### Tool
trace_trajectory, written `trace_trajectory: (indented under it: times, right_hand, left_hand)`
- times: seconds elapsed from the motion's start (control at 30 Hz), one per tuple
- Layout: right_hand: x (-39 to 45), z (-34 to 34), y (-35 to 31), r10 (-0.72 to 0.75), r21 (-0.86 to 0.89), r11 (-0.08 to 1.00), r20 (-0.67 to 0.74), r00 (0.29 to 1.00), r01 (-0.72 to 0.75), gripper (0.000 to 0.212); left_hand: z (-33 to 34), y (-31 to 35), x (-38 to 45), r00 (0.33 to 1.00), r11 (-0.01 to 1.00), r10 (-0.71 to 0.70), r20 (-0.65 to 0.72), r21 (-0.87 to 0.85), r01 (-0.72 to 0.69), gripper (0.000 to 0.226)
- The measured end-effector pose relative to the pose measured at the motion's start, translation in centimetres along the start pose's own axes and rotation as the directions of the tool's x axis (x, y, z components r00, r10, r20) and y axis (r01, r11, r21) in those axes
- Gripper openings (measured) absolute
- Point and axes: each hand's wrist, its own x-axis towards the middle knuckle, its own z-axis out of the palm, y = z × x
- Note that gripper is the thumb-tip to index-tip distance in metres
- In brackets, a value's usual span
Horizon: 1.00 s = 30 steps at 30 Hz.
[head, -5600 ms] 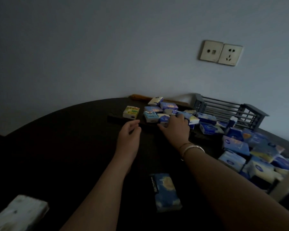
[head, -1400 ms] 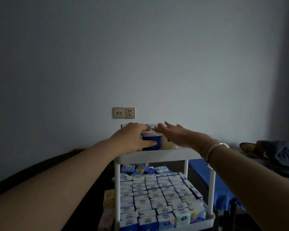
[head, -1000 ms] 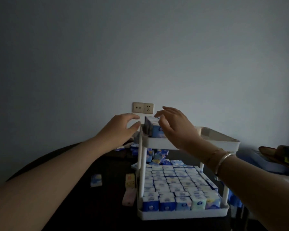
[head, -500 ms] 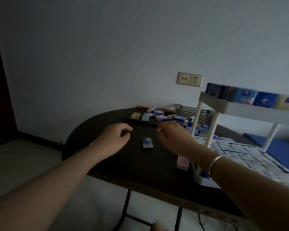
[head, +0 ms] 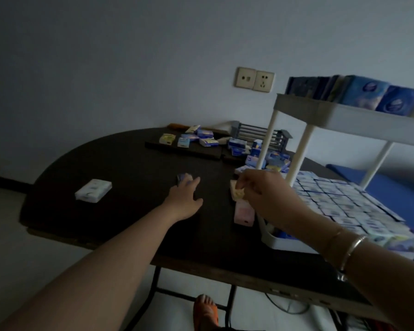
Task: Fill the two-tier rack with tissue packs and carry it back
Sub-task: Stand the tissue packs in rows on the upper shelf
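The white two-tier rack (head: 325,111) stands on the right of the dark table (head: 129,211). Its lower tier is packed with tissue packs, and a row of blue packs (head: 368,94) stands on the upper tier. My left hand (head: 184,199) reaches flat over the table, fingertips on a small blue pack (head: 183,179). My right hand (head: 261,194) pinches a yellow pack (head: 238,193) beside the rack. A pink pack (head: 244,215) lies just below it.
A white pack (head: 93,193) lies alone at the table's left. Several loose packs (head: 201,139) sit on a dark tray at the back, by a grey wire basket (head: 256,134). A wall socket (head: 255,79) is above. My sandalled foot (head: 204,311) shows under the table edge.
Both hands left the rack's upper tier and dropped to the tabletop. My left hand has reached the blue pack, and my right hand has taken hold of the yellow pack.
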Motion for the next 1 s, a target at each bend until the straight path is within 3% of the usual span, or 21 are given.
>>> trace_trajectory:
  times: [0.07, 0.2, 0.3, 0.47, 0.53, 0.6, 0.73, 0.8, 0.9, 1.0]
  right_hand:
    - [-1.5, -0.5, 0.0, -0.015, 0.003, 1.000, -0.046, 0.999, 0.015, 0.019]
    - [-4.2, -1.7, 1.9, -0.066, -0.139, 0.989, -0.162, 0.985, 0.043, 0.018]
    - [-5.9, -2.1, 4.3, -0.101, -0.235, 0.971, -0.256, 0.961, 0.040, 0.021]
    - [-4.1, -1.4, 8.9, 0.107, -0.096, 0.985, -0.318, 0.942, -0.144, 0.017]
    - [-1.7, -0.8, 10.1, 0.169, 0.004, 0.985, -0.256, 0.952, -0.174, 0.016]
    - [0.9, -0.2, 10.8, 0.207, 0.054, 0.978, -0.078, 0.975, -0.204, 0.024]
    - [4.3, 1.5, 11.2, 0.254, -0.056, 0.967, 0.182, 0.950, -0.248, 0.049]
    - [5.0, 2.2, 11.4, 0.326, -0.131, 0.944, 0.207, 0.922, -0.304, 0.062]
    - [5.2, 2.5, 11.4, 0.359, -0.229, 0.923, 0.224, 0.906, -0.309, 0.069]
    - [4.8, 2.3, 11.3, 0.336, -0.231, 0.931, 0.235, 0.912, -0.283, 0.063]
  left_hand:
    - [0.7, 0.4, 0.4, 1.000, 0.998, -0.027, -0.012, 0.059, 0.028, 0.063]
    - [1.7, 1.9, -0.7, 0.983, 0.992, 0.011, -0.185, 0.129, 0.013, 0.050]
    - [2.4, 3.1, -1.8, 0.977, 0.993, 0.036, -0.211, 0.117, -0.011, 0.042]
    - [3.1, 3.6, -2.1, 0.970, 0.995, 0.013, -0.241, 0.097, 0.011, 0.038]
    - [2.8, 3.7, -1.7, 0.977, 0.993, 0.000, -0.212, 0.118, 0.026, 0.039]
    - [2.5, 3.7, -1.3, 0.981, 0.995, -0.017, -0.195, 0.096, 0.036, 0.031]
    - [2.4, 3.5, -0.2, 0.976, 0.997, -0.076, -0.202, -0.002, 0.077, 0.029]
    - [2.1, 4.2, 0.3, 0.978, 0.979, -0.106, -0.179, -0.192, 0.071, 0.035]
    - [1.5, 7.1, 0.9, 0.988, 0.851, -0.066, -0.137, -0.525, -0.016, 0.048]
    - [1.6, 10.6, 1.2, 0.995, 0.762, 0.048, -0.087, -0.641, -0.093, 0.045]
